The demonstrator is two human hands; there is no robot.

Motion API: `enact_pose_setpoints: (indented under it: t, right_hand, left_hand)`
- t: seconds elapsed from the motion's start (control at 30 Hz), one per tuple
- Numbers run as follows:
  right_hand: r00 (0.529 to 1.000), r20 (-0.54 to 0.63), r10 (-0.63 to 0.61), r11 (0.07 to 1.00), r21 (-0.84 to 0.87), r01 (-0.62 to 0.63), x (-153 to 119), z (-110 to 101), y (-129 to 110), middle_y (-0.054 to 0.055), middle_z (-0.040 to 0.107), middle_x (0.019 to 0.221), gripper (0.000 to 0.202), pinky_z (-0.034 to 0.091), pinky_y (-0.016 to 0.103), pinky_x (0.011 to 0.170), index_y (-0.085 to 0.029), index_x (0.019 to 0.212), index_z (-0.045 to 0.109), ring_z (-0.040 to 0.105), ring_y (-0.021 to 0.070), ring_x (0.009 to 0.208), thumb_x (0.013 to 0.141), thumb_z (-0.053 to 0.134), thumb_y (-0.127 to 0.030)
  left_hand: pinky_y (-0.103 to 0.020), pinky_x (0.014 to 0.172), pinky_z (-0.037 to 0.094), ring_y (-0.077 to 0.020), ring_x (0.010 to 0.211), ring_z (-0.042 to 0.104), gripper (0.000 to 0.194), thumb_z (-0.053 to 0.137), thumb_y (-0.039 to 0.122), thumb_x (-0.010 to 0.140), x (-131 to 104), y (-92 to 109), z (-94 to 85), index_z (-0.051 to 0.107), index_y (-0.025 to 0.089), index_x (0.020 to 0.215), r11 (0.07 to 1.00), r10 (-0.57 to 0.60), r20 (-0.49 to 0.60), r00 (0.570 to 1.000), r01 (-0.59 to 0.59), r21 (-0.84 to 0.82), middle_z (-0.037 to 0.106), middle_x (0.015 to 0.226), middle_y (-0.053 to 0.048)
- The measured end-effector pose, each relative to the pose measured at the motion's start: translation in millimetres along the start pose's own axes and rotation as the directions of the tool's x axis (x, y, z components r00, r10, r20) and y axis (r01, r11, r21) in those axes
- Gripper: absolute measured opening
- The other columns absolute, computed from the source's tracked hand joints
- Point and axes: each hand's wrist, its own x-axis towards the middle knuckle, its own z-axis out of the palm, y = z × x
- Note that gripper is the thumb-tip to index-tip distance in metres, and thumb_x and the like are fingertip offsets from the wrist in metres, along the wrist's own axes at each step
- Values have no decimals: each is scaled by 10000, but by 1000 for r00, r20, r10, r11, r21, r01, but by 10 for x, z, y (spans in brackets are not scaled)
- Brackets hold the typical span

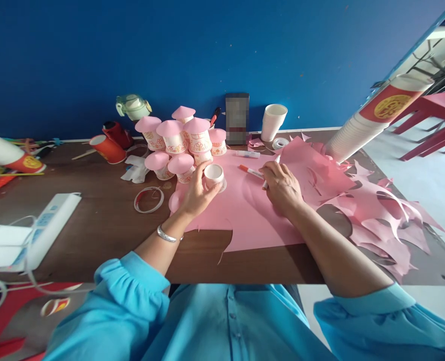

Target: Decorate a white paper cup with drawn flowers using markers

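Observation:
In my left hand is a small white paper cup, held with its round opening facing me and the fingers curled around its side. My right hand is closed on a white marker, whose ends show above and below the fingers. An orange-ended marker lies on the pink paper sheet just left of that hand. Beyond my left hand stand several small cups with pink cone roofs, their white sides drawn with orange-red patterns. A clear-barrelled marker lies farther back.
Pink paper scraps spread over the right side. A long stack of paper cups leans there. At the back are a cup stack, a tape roll and a dark box. A power strip lies left.

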Motion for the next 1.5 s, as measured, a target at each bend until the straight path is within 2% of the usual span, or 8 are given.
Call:
enact_pose_setpoints:
  t: [0.13, 0.3, 0.5, 0.77, 1.03, 1.17, 1.33, 1.5]
  right_hand:
    - [992, -126, 8, 997, 72, 1, 50, -159, -130, 106, 681, 1165, 329, 532, 398, 768, -239, 1173, 656, 614, 262, 974, 938, 509, -63]
    - [977, -198, -74, 958, 258, 124, 74, -334, -388, 100, 708, 1093, 200, 561, 380, 803, -232, 1203, 643, 662, 243, 957, 1015, 577, -214]
    - [962, -153, -225, 920, 291, 262, 39, -365, -576, 97, 716, 1032, 167, 555, 378, 808, -211, 1147, 637, 674, 247, 935, 1004, 643, -298]
    - [952, -158, -264, 928, 227, 295, 42, -406, -609, 69, 715, 962, 85, 508, 349, 725, -207, 1036, 671, 605, 205, 809, 1021, 587, -214]
    - [947, -143, -289, 935, 171, 311, 36, -447, -637, 41, 710, 926, 168, 466, 348, 690, -242, 952, 673, 578, 191, 763, 1003, 555, -134]
    - [928, -175, -329, 929, 118, 352, 46, -451, -635, 51, 715, 922, 150, 479, 349, 679, -220, 951, 668, 576, 194, 757, 988, 567, -116]
    - [936, -165, -312, 933, 131, 334, 31, -434, -616, 47, 719, 937, 154, 501, 358, 684, -232, 1013, 671, 604, 203, 795, 984, 569, -120]
    - [941, -161, -296, 932, 165, 322, 16, -434, -618, 39, 721, 933, 174, 510, 362, 697, -249, 1034, 667, 626, 202, 801, 979, 577, -111]
  left_hand:
    - [-432, 1045, 531, -258, 1221, 645, 507, 735, 467, 879, 28, 11, -8, 588, 212, 1293, 967, -131, 12, 991, 130, -219, 671, 1323, -121]
    - [-360, 864, 572, -221, 1063, 690, 464, 686, 492, 905, 21, 58, -13, 637, 239, 1291, 819, -240, 104, 965, 259, -512, 709, 1244, -103]
    - [-391, 827, 588, -234, 1046, 708, 421, 591, 478, 966, -15, 91, 17, 621, 288, 1340, 738, -243, 212, 947, 322, -592, 716, 1259, -101]
    - [-407, 828, 600, -244, 1048, 702, 416, 631, 462, 946, -48, 151, 65, 618, 259, 1310, 628, -255, 348, 902, 428, -650, 689, 1293, -123]
    - [-478, 866, 620, -264, 1080, 701, 843, 799, 447, 842, -120, 179, 51, 362, 397, 1561, 799, -93, 420, 903, 320, -510, 676, 1251, -67]
    - [-497, 859, 630, -279, 1127, 689, 1008, 873, 378, 767, -138, 117, 82, 290, 448, 1586, 835, -107, 408, 907, 305, -459, 649, 1278, -52]
    - [-469, 948, 597, -284, 1187, 648, 923, 919, 374, 712, -111, 175, 108, 424, 327, 1488, 784, -231, 369, 900, 397, -477, 633, 1284, -87]
    - [-431, 920, 568, -270, 1106, 639, 635, 885, 400, 756, -57, 281, 84, 574, 216, 1279, 740, -201, 448, 871, 435, -513, 665, 1160, -94]
